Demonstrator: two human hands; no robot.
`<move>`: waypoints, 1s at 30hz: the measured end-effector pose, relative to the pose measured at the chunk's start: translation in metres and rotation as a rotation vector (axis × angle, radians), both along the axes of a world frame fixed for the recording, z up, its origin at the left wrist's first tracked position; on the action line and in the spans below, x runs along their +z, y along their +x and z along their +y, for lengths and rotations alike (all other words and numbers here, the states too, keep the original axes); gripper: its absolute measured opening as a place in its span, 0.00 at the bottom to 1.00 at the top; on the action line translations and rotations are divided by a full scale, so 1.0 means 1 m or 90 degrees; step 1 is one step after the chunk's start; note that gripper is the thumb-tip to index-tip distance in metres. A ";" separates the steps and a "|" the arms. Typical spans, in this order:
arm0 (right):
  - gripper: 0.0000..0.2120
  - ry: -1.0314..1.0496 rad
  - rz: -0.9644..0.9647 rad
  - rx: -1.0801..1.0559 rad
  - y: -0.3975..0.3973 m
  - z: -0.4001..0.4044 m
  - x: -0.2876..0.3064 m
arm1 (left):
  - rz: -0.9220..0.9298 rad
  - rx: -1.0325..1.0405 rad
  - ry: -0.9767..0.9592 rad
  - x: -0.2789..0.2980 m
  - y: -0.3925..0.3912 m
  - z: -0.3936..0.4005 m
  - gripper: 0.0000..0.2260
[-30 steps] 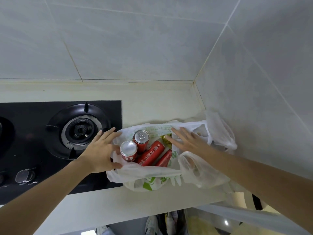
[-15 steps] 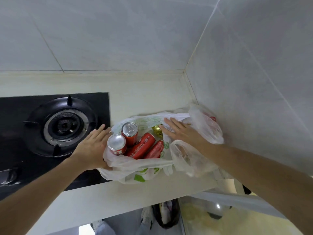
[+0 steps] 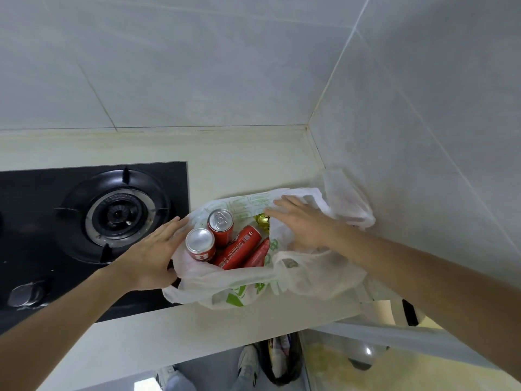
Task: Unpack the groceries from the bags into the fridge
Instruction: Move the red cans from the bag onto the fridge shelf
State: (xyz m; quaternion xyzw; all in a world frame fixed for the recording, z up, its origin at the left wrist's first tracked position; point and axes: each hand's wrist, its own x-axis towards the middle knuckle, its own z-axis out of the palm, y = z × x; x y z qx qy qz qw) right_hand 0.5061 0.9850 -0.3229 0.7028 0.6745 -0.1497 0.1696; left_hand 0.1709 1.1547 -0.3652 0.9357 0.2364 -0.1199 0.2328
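Observation:
A white plastic bag with green print [image 3: 239,289] sits open on the counter in the corner. Inside it two red cans stand upright [image 3: 200,244] [image 3: 220,223], two more red cans lie on their sides [image 3: 239,248], and a gold item [image 3: 262,220] shows partly behind them. My left hand [image 3: 153,251] presses its straight fingers against the bag's left side. My right hand [image 3: 303,224] lies flat with straight fingers on the bag's right rim, partly covering the gold item. Neither hand holds a can.
A black gas hob [image 3: 93,221] with one burner [image 3: 119,215] and a knob [image 3: 26,294] lies left of the bag. Tiled walls close the corner behind and to the right. A thin clear bag [image 3: 349,198] leans against the right wall. The counter edge [image 3: 197,348] runs below, with another bag on the floor [image 3: 282,359].
Both hands stay on the bag's sides and have spread its mouth slightly wider. The view has shifted a little; the cans have not moved.

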 end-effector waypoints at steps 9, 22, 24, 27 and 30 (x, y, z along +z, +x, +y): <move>0.19 0.291 0.225 -0.421 -0.127 0.009 0.047 | -0.041 0.095 -0.058 -0.005 0.004 0.002 0.35; 0.33 0.217 0.069 -0.206 -0.115 -0.069 -0.075 | -0.077 0.090 -0.072 -0.042 -0.009 0.000 0.24; 0.38 0.190 0.059 -0.243 -0.105 -0.068 -0.069 | -0.076 0.102 -0.067 -0.041 -0.008 -0.003 0.22; 0.47 0.119 0.057 -0.295 -0.091 -0.068 -0.062 | -0.059 0.100 -0.048 -0.042 -0.007 -0.005 0.21; 0.58 0.048 0.080 -0.322 -0.080 -0.068 -0.059 | -0.020 0.080 -0.026 -0.047 -0.005 -0.005 0.24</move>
